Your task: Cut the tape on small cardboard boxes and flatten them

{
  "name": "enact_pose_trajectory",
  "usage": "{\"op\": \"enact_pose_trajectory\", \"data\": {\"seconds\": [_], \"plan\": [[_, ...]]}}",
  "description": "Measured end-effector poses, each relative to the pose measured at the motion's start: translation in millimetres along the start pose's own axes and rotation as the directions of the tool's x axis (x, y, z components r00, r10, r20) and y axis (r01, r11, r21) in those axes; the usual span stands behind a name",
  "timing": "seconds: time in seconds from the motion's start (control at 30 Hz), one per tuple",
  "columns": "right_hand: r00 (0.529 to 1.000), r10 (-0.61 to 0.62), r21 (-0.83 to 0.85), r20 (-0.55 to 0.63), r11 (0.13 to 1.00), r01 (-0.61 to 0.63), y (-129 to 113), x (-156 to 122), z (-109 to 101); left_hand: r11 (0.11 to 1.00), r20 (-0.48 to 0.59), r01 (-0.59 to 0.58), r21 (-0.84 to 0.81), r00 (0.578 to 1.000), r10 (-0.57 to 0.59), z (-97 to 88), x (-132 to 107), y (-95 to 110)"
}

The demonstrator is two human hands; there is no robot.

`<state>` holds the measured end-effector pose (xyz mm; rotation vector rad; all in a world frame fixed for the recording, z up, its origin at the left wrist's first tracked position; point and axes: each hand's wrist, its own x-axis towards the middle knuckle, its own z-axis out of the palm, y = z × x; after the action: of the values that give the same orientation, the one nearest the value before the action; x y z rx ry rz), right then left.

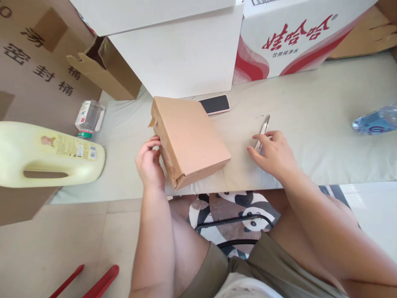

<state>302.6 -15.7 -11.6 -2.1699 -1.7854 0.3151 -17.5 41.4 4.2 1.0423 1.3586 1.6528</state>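
A flat brown cardboard box (190, 138) lies closed on the pale table (325, 136) in front of me. My left hand (149, 163) rests against the box's left side, fingers curled on its torn edge. My right hand (273, 153) lies on the table to the right of the box, fingers spread over a slim silver utility knife (265, 126) whose tip points away from me. Its fingertips touch the knife without closing round it.
A black phone (214, 104) lies behind the box. Large white cartons (180, 54) and a red-and-white carton (297, 37) stand at the back. A yellow jug (46, 155), a small plastic bottle (89, 118) and brown cartons (40, 62) are at left; a water bottle (375, 120) lies far right.
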Motion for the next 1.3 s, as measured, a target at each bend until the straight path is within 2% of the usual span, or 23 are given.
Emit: {"op": "enact_pose_trajectory", "data": {"seconds": [0.03, 0.1, 0.2, 0.33, 0.47, 0.57, 0.67, 0.73, 0.8, 0.87, 0.97, 1.03, 1.13, 1.23, 1.3], "plan": [[0.998, -0.048, 0.062, -0.026, 0.997, 0.05, -1, 0, 0, 0.994, -0.02, 0.107, -0.037, 0.994, -0.108, 1.7, 0, 0], [0.991, -0.133, 0.201, -0.02, 0.97, 0.134, -5, -1, -1, 0.95, -0.017, 0.302, -0.082, 0.952, -0.304, 4.9, -2, -1], [0.971, -0.235, 0.372, 0.043, 0.906, 0.203, -15, -4, -1, 0.892, 0.044, 0.448, -0.06, 0.894, -0.447, 8.4, -8, -3], [0.954, -0.28, 0.474, 0.112, 0.858, 0.196, -26, -9, -2, 0.91, 0.196, 0.41, -0.066, 0.899, -0.391, 10.9, -19, -3], [0.964, -0.244, 0.566, 0.108, 0.812, 0.142, -27, -11, -5, 0.9, 0.234, 0.428, -0.083, 0.886, -0.4, 12.5, -23, 3], [0.973, -0.22, 0.727, 0.066, 0.679, 0.104, -25, -13, -8, 0.904, 0.249, 0.421, -0.067, 0.885, -0.394, 12.3, -20, 5], [0.975, -0.222, 0.847, 0.019, 0.522, 0.102, -24, -15, -11, 0.946, 0.246, 0.323, -0.024, 0.919, -0.307, 10.0, -14, 0], [0.968, -0.251, 0.868, 0.018, 0.485, 0.109, -24, -17, -12, 0.964, 0.207, 0.264, 0.026, 0.942, -0.264, 7.7, -11, -5], [0.95, -0.311, 0.863, 0.034, 0.489, 0.129, -25, -17, -12, 0.965, 0.179, 0.257, 0.059, 0.948, -0.264, 5.7, -9, -9], [0.924, -0.379, 0.846, 0.042, 0.506, 0.168, -26, -17, -13, 0.949, 0.194, 0.312, 0.04, 0.929, -0.314, 4.4, -9, -8], [0.9, -0.436, 0.827, 0.022, 0.514, 0.229, -28, -17, -10, 0.911, 0.233, 0.405, -0.081, 0.896, -0.378, 3.3, -11, 1], [0.903, -0.43, 0.833, -0.003, 0.498, 0.24, -30, -16, -6, 0.901, 0.269, 0.405, -0.156, 0.895, -0.356, 1.5, -13, 8], [0.93, -0.368, 0.839, -0.018, 0.5, 0.214, -29, -16, 0, 0.903, 0.367, 0.402, -0.154, 0.872, -0.325, -4.5, -15, 15], [0.98, -0.197, 0.784, 0.021, 0.612, 0.106, -27, -16, 2, 0.888, 0.42, 0.435, -0.147, 0.84, -0.342, -11.6, -14, 17], [0.997, -0.068, 0.725, 0.034, 0.688, 0.022, -29, -15, 1, 0.875, 0.431, 0.455, -0.166, 0.831, -0.351, -13.9, -13, 16]]}}
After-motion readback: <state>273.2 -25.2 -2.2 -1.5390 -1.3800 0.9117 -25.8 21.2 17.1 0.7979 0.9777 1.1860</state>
